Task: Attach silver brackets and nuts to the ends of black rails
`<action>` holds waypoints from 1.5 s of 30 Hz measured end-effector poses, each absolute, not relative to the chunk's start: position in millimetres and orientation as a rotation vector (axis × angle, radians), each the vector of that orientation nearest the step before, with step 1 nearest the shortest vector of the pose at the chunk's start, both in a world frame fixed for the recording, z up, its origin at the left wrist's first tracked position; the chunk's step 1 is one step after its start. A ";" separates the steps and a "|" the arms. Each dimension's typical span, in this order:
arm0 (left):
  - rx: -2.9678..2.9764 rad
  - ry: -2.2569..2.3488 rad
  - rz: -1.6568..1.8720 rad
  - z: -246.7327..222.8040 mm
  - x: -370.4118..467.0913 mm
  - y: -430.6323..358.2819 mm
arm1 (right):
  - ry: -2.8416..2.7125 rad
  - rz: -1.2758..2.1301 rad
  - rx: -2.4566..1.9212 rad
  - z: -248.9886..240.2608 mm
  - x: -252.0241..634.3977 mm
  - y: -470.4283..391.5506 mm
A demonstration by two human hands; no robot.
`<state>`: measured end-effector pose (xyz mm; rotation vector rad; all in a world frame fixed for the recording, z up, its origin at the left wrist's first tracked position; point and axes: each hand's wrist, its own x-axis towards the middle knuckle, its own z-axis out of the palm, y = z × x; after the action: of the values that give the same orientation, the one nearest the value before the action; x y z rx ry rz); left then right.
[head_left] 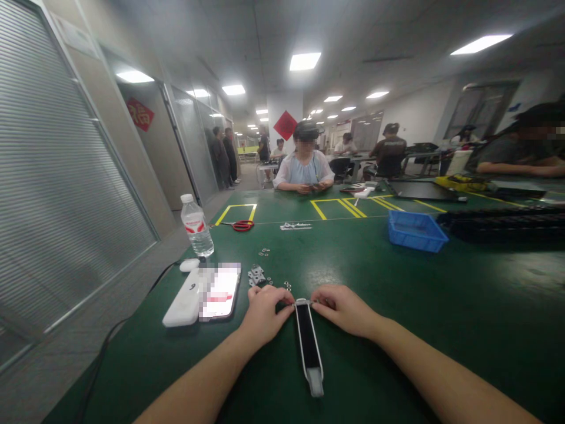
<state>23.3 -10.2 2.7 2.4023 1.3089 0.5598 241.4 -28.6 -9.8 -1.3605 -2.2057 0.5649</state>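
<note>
A long, narrow white-edged piece with a dark middle point(309, 338) lies on the green table, its grey end toward me. At its far end, my left hand point(266, 312) pinches something small on the left side. My right hand point(346, 309) is closed at the opposite side of that end, fingertips together; the small thing there is too tiny to make out. Small metal brackets point(256, 275) lie just beyond my left hand, with several nuts or rings point(288, 286) beside them.
Left of my hands are a phone point(220, 291), a white power bank point(183, 300) and a water bottle point(196, 227). Red-handled scissors point(242, 225), small metal strips point(295, 226) and a blue basket point(416, 237) stand farther off. A person point(304, 162) sits opposite.
</note>
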 end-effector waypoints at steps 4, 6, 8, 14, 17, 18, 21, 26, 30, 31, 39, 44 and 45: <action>2.390 1.301 0.579 2.1 23.8 -9.8 | -2.197 0.566 -1.358 -8.1 239.3 -30.4; 2.379 1.303 0.578 4.0 24.3 -10.5 | -2.196 0.539 -1.340 -7.6 238.9 -30.9; 2.372 1.304 0.580 5.8 24.6 -11.1 | -2.198 0.525 -1.340 -7.6 238.7 -31.1; 2.380 1.294 0.595 5.8 24.4 -11.4 | -2.213 0.511 -1.360 -8.7 238.8 -30.6; 2.386 1.282 0.602 4.4 23.6 -11.2 | -2.223 0.497 -1.371 -7.7 238.3 -31.2; 2.386 1.279 0.607 3.8 23.2 -11.1 | -2.222 0.500 -1.377 -7.2 238.2 -31.6; 2.386 1.263 0.624 2.8 21.0 -10.6 | -2.213 0.535 -1.389 -6.2 238.8 -32.4; 2.359 1.299 0.644 5.0 16.1 -8.4 | -2.207 0.619 -1.392 -6.5 242.1 -30.5; 2.385 1.358 0.612 6.1 14.8 -5.6 | -2.215 0.633 -1.395 -8.2 243.1 -28.4; 2.407 1.353 0.585 5.8 14.9 -4.9 | -2.218 0.630 -1.398 -8.8 243.0 -28.2; 2.550 1.271 0.412 1.7 16.1 -2.6 | -2.247 0.624 -1.434 -6.0 240.4 -29.9; 2.552 1.292 0.453 1.8 15.8 -2.5 | -2.252 0.628 -1.435 -5.1 240.5 -30.5; 2.546 1.304 0.472 2.5 15.8 -2.7 | -2.254 0.624 -1.429 -5.6 240.8 -30.5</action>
<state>15.8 -2.7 2.5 2.5465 1.3040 0.4716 240.8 -30.5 -5.6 -1.4286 -2.2540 0.6237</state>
